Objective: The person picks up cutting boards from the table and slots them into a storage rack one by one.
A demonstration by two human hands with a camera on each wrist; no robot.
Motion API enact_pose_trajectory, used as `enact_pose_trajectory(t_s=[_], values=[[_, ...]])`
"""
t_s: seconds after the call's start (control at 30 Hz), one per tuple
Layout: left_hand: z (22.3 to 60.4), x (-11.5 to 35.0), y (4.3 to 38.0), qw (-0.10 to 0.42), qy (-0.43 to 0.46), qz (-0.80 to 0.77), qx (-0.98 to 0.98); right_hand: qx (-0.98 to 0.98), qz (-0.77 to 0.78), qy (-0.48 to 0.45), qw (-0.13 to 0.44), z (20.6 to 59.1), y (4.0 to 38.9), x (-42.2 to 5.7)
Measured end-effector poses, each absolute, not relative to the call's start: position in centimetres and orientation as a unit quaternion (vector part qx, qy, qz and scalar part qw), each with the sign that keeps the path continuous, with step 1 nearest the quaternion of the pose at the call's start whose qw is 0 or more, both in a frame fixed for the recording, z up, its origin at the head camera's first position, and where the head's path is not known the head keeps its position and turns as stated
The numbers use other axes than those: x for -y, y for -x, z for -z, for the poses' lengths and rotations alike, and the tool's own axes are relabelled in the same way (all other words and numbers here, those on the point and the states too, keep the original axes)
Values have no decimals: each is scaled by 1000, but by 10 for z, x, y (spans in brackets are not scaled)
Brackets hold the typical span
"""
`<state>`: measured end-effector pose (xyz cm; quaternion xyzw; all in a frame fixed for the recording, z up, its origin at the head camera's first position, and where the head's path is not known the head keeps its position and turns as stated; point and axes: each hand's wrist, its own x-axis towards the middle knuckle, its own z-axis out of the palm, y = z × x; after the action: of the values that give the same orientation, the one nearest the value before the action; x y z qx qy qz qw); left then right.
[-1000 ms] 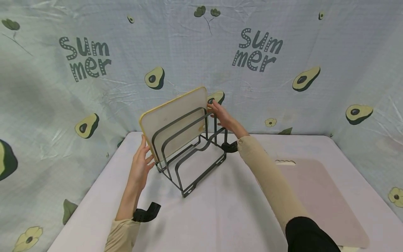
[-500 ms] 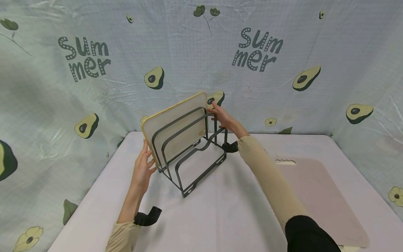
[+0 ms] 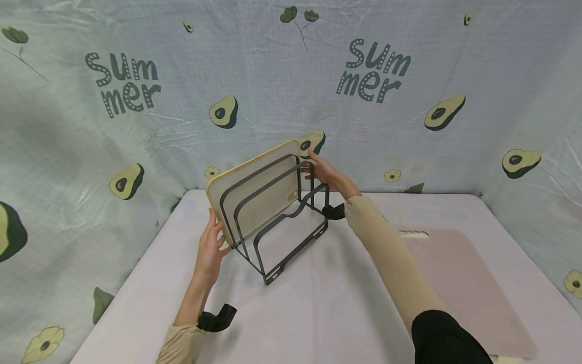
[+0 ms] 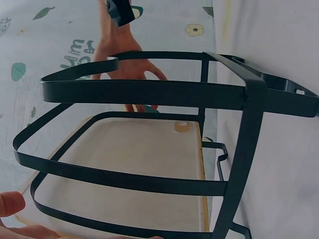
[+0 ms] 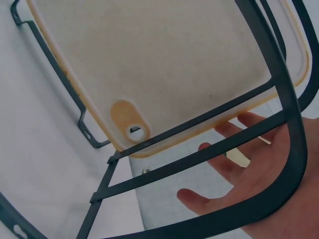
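A white cutting board [image 3: 263,210] with a yellow rim leans in the rear slot of a dark metal rack [image 3: 284,216]. My left hand [image 3: 210,253] touches the board's left edge with extended fingers; the left wrist view catches only a thumb [image 4: 11,203] and parts of fingers at its lower left. At the board's right edge is my right hand [image 3: 325,169], partly behind the rack's bars. In the right wrist view its fingers are spread, and a couple of fingertips meet the board's rim. An oval yellow hole surround [image 5: 130,119] marks one corner of the board.
A pinkish cutting board [image 3: 459,273] with a handle slot lies flat on the right of the white table [image 3: 345,303]; a pale edge shows beneath it. A printed avocado cloth [image 3: 273,60] hangs behind the table.
The white cutting board has sunk lower in the rack, its top edge dropping and tilting. My left hand has moved down with it; the right hand has stayed nearly still. The rack has not moved.
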<state>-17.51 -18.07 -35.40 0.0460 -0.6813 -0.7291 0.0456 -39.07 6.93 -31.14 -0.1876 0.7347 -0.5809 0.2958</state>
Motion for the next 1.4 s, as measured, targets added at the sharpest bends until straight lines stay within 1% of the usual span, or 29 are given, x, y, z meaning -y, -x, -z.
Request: enact_pose_trajectory(t_s=[0.2,0.3,0.4,0.5,0.53,0.7,0.87,1.0,1.1,1.2,1.33,1.4], values=[[356,180,175,52,-37,738,672,-745,573,194,283,315,396,-69],[356,180,175,53,-35,744,665,-748,568,213,269,331,416,-71],[356,180,175,55,-34,745,664,-755,561,225,255,338,422,-72],[356,180,175,54,-36,747,662,-753,568,213,255,332,415,-71],[356,180,175,55,-36,747,662,-756,568,202,255,325,406,-69],[355,179,175,54,-51,734,675,-740,581,202,274,313,392,-69],[357,179,175,49,-68,715,694,-748,569,199,279,304,384,-69],[358,179,176,45,-69,716,693,-754,563,195,278,304,385,-68],[358,179,178,43,-72,718,691,-759,562,199,261,311,393,-67],[358,180,179,40,-76,716,693,-775,555,197,232,325,409,-66],[359,181,180,39,-80,711,698,-780,554,222,188,368,463,-72],[359,182,181,38,-81,708,700,-780,553,228,181,373,467,-74]])
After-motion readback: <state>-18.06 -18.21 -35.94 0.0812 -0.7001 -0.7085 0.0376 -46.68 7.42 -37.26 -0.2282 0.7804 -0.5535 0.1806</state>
